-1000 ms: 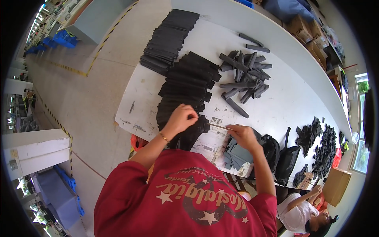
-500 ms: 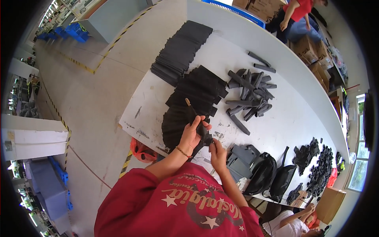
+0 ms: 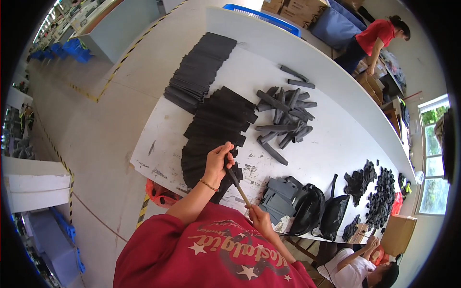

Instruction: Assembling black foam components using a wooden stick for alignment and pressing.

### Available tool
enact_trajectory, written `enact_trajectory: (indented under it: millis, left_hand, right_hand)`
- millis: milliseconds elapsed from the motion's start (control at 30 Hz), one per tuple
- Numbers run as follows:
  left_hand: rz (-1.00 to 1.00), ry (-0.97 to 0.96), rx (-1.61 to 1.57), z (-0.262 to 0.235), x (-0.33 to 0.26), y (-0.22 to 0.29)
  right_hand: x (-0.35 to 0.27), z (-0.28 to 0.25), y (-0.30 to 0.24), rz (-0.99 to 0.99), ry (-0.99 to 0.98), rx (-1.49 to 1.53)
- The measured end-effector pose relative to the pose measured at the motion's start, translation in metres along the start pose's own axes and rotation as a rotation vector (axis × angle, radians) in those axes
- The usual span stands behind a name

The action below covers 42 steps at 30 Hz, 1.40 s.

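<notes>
My left hand (image 3: 216,165) is closed on a narrow black piece (image 3: 232,175) that looks like a soft tube. From its lower end a thin light-brown stick (image 3: 242,193) runs down toward my body. My right hand (image 3: 260,219) grips that stick near its lower end. How far the stick reaches inside the black piece is hidden by my left fingers. Beneath and beyond my left hand lie overlapping rows of flat black strips (image 3: 221,115) on the white table (image 3: 158,139). A heap of rolled dark tubes (image 3: 288,108) lies right of them.
More flat strips (image 3: 199,69) lie at the far left. Grey flat pieces (image 3: 278,197), black bags (image 3: 309,209) and piles of small black parts (image 3: 384,197) stretch along the right. A low white wall (image 3: 336,65) edges the table. Two people work nearby, beyond the wall and at lower right.
The stick's tip no longer sticks out beyond my left hand. My right hand has moved down toward my body, and the stick now spans between both hands. The view has shifted slightly.
</notes>
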State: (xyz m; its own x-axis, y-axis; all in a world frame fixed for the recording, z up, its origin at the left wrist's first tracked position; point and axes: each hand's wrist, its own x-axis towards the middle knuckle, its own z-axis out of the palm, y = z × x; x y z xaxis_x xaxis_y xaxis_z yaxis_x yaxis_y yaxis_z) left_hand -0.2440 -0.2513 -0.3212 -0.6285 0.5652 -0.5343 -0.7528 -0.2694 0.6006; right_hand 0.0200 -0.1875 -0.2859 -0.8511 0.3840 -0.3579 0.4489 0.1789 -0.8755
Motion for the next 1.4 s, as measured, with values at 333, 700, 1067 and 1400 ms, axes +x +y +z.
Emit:
enact_trajectory:
  millis: [333, 700, 1067, 1400]
  left_hand:
    - [0.055, -0.081, -0.016, 0.043, -0.02, -0.007]
    - [0.043, -0.115, -0.161, 0.044, -0.001, 0.003]
    - [0.051, -0.011, -0.144, 0.032, 0.005, 0.0]
    - [0.246, 0.023, -0.442, 0.034, 0.053, 0.072]
  right_hand:
    - [0.026, 0.007, -0.011, 0.027, 0.117, 0.099]
    - [-0.018, -0.006, -0.033, 0.162, -0.013, 0.253]
    - [-0.009, 0.006, -0.023, 0.097, 0.026, 0.041]
    - [-0.033, -0.03, -0.032, 0.07, 0.262, 0.086]
